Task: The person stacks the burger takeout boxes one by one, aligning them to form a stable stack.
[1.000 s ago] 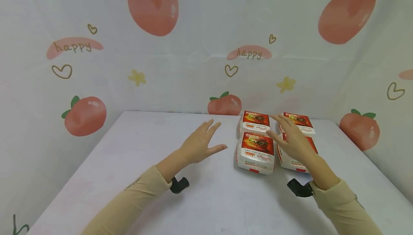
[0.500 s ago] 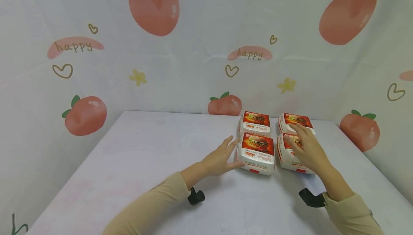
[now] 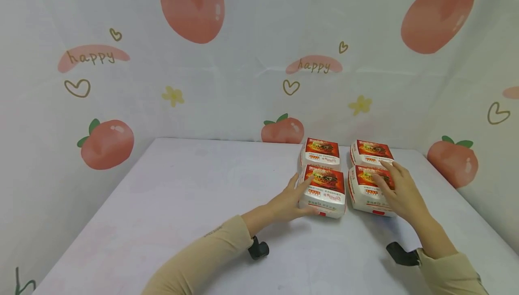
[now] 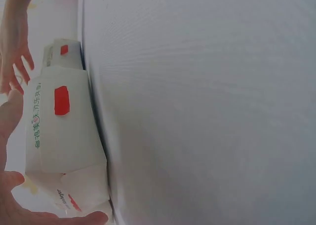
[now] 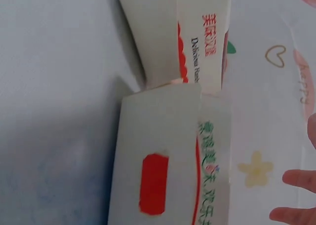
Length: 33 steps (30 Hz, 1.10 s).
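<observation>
Several white hamburger boxes with red burger pictures on their lids stand in two columns. My left hand (image 3: 287, 202) is at the left side of the front left burger box (image 3: 324, 196), fingers spread along its edge and thumb low near its front. In the left wrist view that burger box (image 4: 64, 131) shows its red front tab beside the spread fingers. My right hand (image 3: 405, 196) hovers over the right part of the front right burger box (image 3: 362, 200), fingers extended. In the right wrist view its fingertips (image 5: 296, 178) show at the edge, apart from the burger box (image 5: 153, 121).
Behind stand the back left burger box (image 3: 322, 148) and the back right burger box (image 3: 366, 147), near the wall cloth (image 3: 227, 92) at the table's far edge. A narrow gap separates the two columns. The white table (image 3: 182, 187) extends to the left.
My left hand has moved right, from beside the boxes to the front left one. My right hand has shifted right and nearer, over the front right box. The boxes have stayed put.
</observation>
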Each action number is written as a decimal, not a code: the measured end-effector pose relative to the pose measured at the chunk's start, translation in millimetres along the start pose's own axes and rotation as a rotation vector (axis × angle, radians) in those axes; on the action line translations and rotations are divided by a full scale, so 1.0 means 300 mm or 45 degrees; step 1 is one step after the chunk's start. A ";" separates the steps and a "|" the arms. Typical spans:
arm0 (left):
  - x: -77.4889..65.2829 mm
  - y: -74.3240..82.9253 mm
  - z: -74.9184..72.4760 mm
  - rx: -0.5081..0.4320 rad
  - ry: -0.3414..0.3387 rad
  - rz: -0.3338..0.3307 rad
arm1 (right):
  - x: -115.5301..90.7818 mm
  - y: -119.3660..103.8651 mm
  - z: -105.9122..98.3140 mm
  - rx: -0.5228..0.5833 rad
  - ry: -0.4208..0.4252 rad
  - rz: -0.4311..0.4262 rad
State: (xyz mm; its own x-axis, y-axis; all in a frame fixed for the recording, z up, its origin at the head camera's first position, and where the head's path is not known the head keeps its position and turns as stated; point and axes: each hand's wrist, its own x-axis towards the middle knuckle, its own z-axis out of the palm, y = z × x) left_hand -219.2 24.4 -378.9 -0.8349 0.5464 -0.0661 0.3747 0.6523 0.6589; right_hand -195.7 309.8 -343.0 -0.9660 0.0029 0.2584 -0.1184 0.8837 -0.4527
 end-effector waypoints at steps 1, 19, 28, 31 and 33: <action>0.000 0.001 0.001 -0.002 -0.003 -0.001 | -0.002 0.005 0.000 0.002 -0.001 0.009; 0.010 0.004 0.015 0.085 0.005 0.076 | -0.026 0.086 0.018 0.029 -0.055 0.094; 0.019 0.001 0.020 0.106 0.036 0.110 | -0.020 0.107 0.028 0.038 -0.087 0.109; 0.019 0.003 0.020 0.108 0.040 0.107 | -0.023 0.106 0.029 0.035 -0.093 0.118; 0.018 0.005 0.019 0.111 0.044 0.103 | -0.022 0.108 0.029 0.032 -0.103 0.128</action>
State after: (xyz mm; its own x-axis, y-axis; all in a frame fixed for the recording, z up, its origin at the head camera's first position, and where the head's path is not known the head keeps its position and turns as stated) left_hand -220.9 31.4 -382.4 -0.8134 0.5816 0.0118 0.4739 0.6507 0.5933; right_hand -195.1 334.4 -366.9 -0.9886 0.0521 0.1412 -0.0248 0.8691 -0.4941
